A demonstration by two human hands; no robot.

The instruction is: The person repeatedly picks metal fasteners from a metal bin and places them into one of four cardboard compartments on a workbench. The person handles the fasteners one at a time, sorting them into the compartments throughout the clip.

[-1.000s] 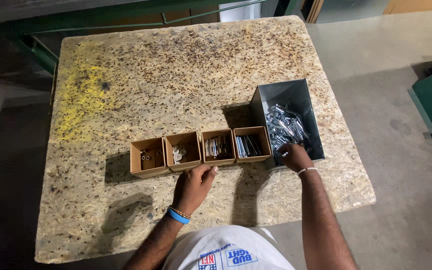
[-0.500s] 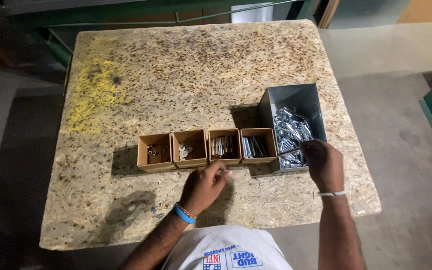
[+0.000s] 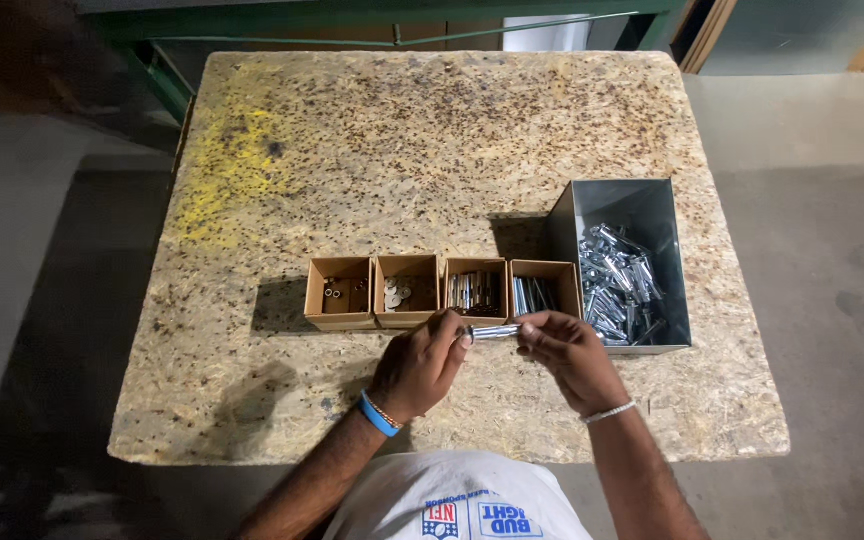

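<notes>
Hands now together, bolt (image 3: 493,332) between fingers (image 3: 460,330)

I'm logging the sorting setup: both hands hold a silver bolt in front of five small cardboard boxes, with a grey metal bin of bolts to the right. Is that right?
Not quite: the head view shows four small cardboard boxes, not five. The rest holds: the left hand and right hand hold a silver bolt between them in front of the boxes, and the grey metal bin of bolts stands to their right.
</notes>
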